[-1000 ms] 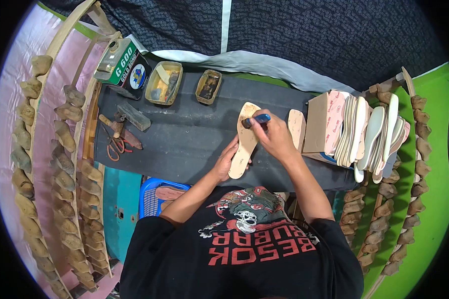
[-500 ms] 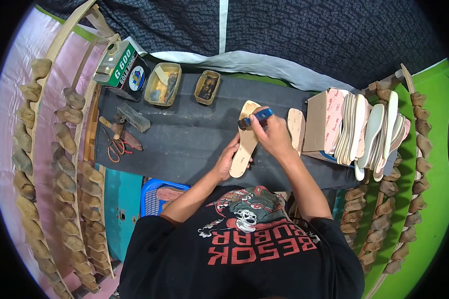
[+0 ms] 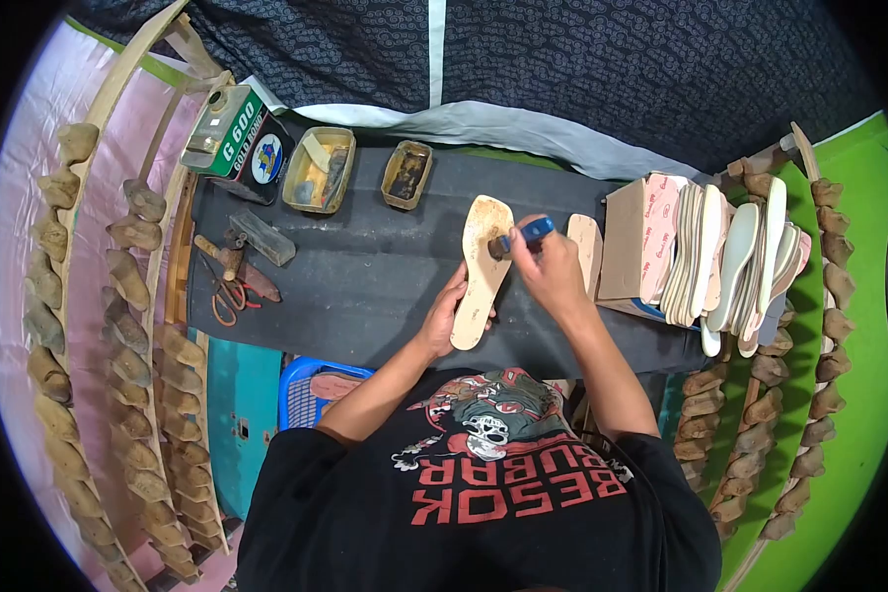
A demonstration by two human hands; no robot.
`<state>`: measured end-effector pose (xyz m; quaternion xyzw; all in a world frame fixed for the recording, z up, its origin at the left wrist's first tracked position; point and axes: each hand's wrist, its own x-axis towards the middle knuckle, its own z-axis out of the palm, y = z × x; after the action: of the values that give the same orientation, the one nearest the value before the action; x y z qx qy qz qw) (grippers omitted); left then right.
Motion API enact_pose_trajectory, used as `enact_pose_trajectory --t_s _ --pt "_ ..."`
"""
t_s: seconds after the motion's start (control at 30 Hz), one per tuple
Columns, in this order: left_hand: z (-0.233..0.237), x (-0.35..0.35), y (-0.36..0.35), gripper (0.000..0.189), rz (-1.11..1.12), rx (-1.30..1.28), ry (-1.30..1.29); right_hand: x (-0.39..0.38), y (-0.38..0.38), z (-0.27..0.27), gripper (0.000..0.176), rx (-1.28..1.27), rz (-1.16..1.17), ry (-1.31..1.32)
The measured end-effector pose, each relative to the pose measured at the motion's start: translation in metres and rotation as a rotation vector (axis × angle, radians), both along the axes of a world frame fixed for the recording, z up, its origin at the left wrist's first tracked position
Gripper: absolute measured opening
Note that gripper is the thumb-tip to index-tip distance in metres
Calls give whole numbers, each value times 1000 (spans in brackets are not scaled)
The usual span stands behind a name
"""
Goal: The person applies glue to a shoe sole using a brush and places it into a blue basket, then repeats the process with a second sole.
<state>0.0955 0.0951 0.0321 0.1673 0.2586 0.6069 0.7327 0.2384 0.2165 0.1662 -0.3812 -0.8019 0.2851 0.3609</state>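
Note:
My left hand (image 3: pixel 447 314) is closed round the heel half of a cream insole (image 3: pixel 480 286), holding it up over the dark bench. A wet brownish patch covers part of the insole's wide end. My right hand (image 3: pixel 551 268) grips a brush by its blue handle (image 3: pixel 535 232). The dark bristles (image 3: pixel 499 247) touch the insole's right edge, just below the wide end. Another pale insole (image 3: pixel 583 252) lies on the bench behind my right hand, partly hidden by it.
A glue can (image 3: pixel 242 143), a tub with tools (image 3: pixel 320 168) and a smaller tub with dark residue (image 3: pixel 407 176) stand at the back. Left lie a hammer (image 3: pixel 223 259) and scissors (image 3: pixel 229 296). A box (image 3: pixel 629 242) of stacked insoles stands right. Racks of shoe lasts (image 3: pixel 128 326) flank the bench.
The brush has moved from the left side of the insole's wide end, down and right to its right edge. My right hand has shifted slightly right. The insole is still held.

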Motion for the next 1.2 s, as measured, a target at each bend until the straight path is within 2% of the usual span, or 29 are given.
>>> enact_pose_trajectory --t_s 0.23,0.4,0.5,0.57,0.67,0.77,0.93,1.07,1.2 --pt "2 0 -2 68 -31 4 8 -2 17 0 15 -56 -65 -46" --pt "-2 3 -3 69 -53 -13 48 -13 1 2 15 91 33 -35" --pt "0 4 -4 69 -50 -29 47 -15 -1 -3 18 84 65 1" --pt "-1 5 -5 68 -51 -34 42 -9 11 -8 17 70 -1 -5" --pt "-3 5 -5 68 -80 -15 51 -2 27 11 15 56 -86 10" --pt "0 6 -4 68 -98 -13 58 4 32 6 15 146 -99 3" --pt "2 8 -4 69 -82 -24 49 7 14 0 14 63 -32 11" --pt "1 5 -3 70 -82 -11 53 8 5 -6 14 145 15 18" --pt "1 5 -5 70 -86 -29 35 14 16 -5 13 85 -109 2"
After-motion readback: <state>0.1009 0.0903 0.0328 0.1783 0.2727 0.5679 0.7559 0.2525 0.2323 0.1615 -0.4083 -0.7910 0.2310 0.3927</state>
